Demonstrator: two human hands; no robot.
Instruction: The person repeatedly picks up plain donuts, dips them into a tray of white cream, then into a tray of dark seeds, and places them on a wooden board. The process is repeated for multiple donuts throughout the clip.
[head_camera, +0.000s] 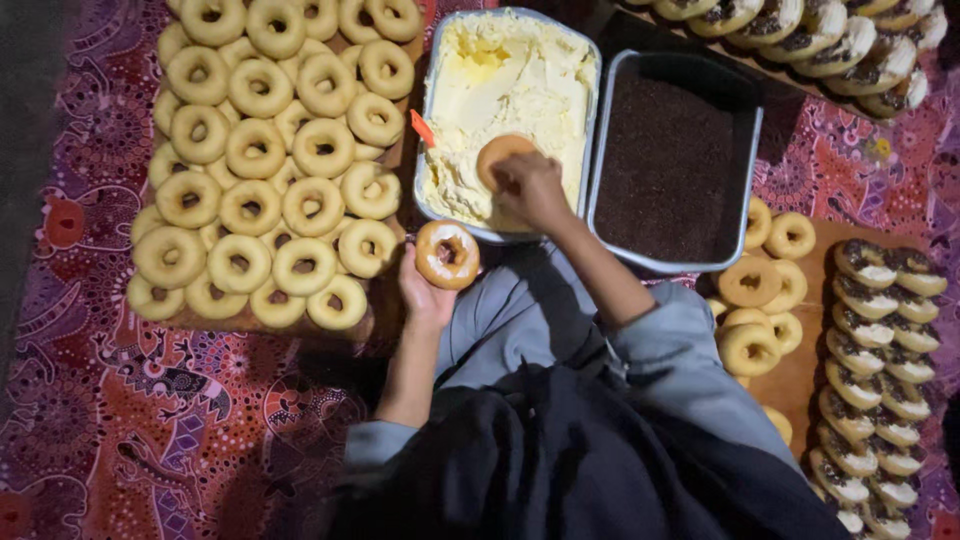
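Note:
My left hand (424, 296) holds up a ring doughnut (447, 255) with pale cream on its face, just in front of the cream tray. My right hand (531, 190) presses another doughnut (500, 155) face down into the yellow-white cream inside a rectangular metal tray (432, 150). A small orange tool (423, 129) sticks out of the cream at the tray's left side. Beside it on the right stands a second metal tray (606, 150) filled with dark chocolate sprinkles.
A big stack of plain doughnuts (265, 160) lies on a board at the left. Plain doughnuts (760, 300) and rows of sprinkle-coated ones (885, 370) sit on a board at the right. More coated doughnuts (810, 35) line the top. Patterned purple cloth (150, 430) covers the floor.

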